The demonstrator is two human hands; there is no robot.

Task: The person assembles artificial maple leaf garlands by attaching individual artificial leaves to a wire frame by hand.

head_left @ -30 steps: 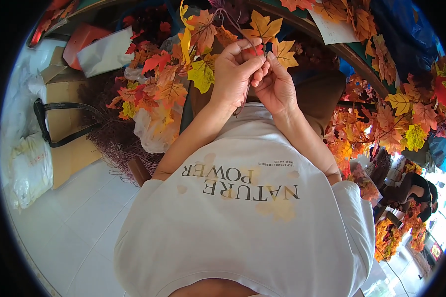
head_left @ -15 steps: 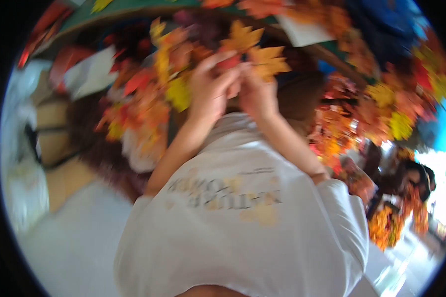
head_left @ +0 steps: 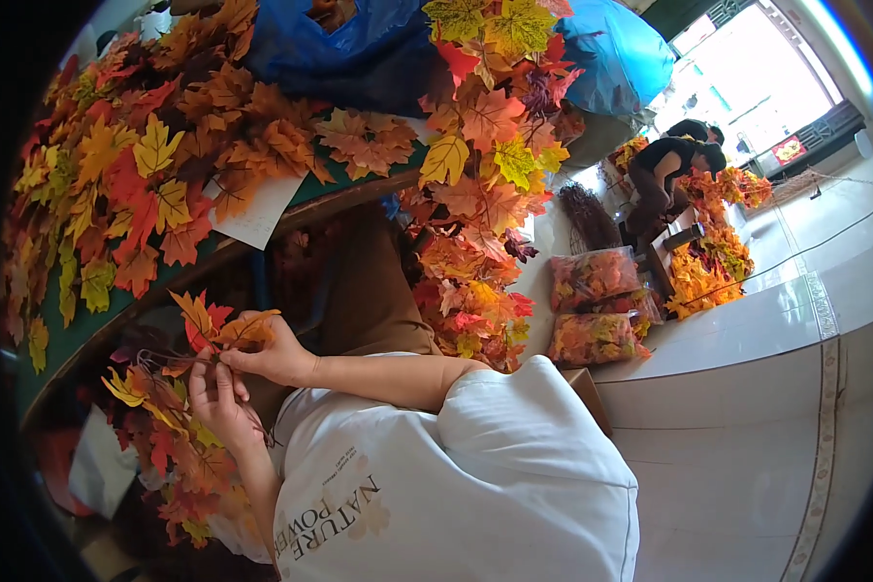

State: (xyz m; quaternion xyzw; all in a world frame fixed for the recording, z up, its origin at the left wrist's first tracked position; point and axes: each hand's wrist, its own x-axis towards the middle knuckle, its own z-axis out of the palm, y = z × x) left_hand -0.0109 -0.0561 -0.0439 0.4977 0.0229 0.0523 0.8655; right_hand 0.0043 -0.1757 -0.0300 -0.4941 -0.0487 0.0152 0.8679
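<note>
My right hand (head_left: 279, 355) pinches a small sprig of orange and red artificial maple leaves (head_left: 213, 325) at its base. Just below it, my left hand (head_left: 215, 400) grips the dark twig (head_left: 160, 361) that the sprig meets. Both hands touch at the fingertips in the lower left of the view. More leaves in yellow, orange and red (head_left: 170, 446) hang around and under my left hand. My white printed shirt (head_left: 456, 485) fills the lower middle.
A green-topped table (head_left: 306, 189) heaped with artificial leaves and a white paper sheet (head_left: 258, 219) runs along the upper left. Blue plastic bags (head_left: 359, 48) lie behind. Clear bags of leaves (head_left: 594, 278) sit on the pale tiled floor (head_left: 747, 407). Another person (head_left: 671, 167) bends over leaf piles far right.
The view has swung round: my hands, earlier at the top middle, now sit at the lower left. They still hold the leaf sprig together.
</note>
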